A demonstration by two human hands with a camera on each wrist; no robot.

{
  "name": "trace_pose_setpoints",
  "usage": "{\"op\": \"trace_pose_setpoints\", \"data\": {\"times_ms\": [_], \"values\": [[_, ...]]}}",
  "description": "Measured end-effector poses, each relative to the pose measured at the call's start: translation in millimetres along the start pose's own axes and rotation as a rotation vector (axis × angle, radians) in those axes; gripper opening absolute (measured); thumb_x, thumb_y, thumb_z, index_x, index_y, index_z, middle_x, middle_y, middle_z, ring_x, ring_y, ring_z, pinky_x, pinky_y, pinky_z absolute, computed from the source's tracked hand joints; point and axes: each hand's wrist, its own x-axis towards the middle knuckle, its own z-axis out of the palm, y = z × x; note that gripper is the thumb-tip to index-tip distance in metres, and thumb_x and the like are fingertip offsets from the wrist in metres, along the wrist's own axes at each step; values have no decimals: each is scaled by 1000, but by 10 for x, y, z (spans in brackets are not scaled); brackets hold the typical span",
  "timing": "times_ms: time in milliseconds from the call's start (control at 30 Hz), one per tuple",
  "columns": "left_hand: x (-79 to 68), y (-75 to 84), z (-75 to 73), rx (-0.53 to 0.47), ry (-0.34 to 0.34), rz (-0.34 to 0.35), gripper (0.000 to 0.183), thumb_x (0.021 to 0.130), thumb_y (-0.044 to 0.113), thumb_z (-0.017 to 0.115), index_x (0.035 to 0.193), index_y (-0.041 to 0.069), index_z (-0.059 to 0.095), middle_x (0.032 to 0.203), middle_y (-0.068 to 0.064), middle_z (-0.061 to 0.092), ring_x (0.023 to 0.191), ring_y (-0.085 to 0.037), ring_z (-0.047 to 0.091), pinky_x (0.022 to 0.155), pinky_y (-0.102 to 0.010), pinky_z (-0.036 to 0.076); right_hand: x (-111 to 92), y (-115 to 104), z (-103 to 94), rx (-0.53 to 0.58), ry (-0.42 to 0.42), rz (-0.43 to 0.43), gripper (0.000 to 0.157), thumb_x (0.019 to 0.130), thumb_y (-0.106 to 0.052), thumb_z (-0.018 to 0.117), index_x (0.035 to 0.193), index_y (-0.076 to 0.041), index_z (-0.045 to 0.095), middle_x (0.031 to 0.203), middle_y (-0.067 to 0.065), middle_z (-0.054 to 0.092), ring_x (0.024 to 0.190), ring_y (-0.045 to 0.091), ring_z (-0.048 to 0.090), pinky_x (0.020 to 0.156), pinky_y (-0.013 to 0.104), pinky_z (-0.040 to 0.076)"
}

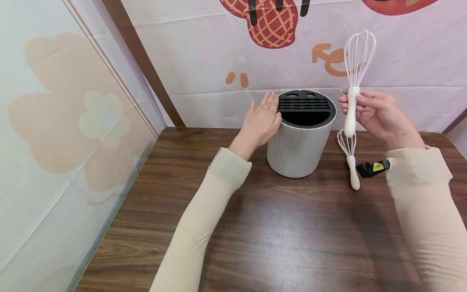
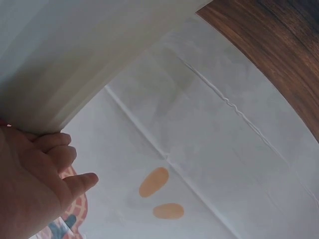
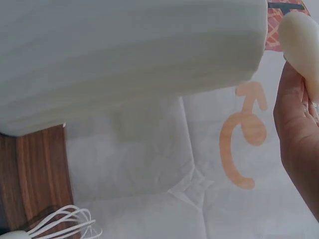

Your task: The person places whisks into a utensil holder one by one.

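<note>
In the head view, my right hand (image 1: pixel 381 111) holds a white whisk (image 1: pixel 352 103) by its handle, wires up and handle end down, to the right of a utensil holder. Only that handle's rounded end shows in the right wrist view. My left hand (image 1: pixel 260 121) touches the left rim of the utensil holder (image 1: pixel 297 150), fingers stretched toward the back. This holder is a white cylinder with a black slotted insert (image 1: pixel 304 104) and stands upright. A smaller white whisk (image 1: pixel 352 166) lies on the table, right of the holder and below the held one.
The dark wooden table (image 1: pixel 255 227) reaches back to a printed cloth backdrop (image 1: pixel 197 52). Another pale flowered panel (image 1: pixel 54 121) runs along the left side. A black device with a yellow label (image 1: pixel 377 166) sits at my right cuff.
</note>
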Motion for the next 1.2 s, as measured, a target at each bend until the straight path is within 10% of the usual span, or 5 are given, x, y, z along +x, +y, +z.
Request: {"op": "trace_pose_setpoints", "data": {"times_ms": [1200], "values": [[1, 2, 10, -12, 24, -5, 56, 102, 33, 18, 152, 10, 13, 158, -1, 9, 143, -10, -2, 115, -41, -2, 422, 255, 344, -8, 25, -32, 25, 95, 9, 40, 109, 22, 56, 100, 32, 63, 90, 38, 65, 82, 39, 53]]}}
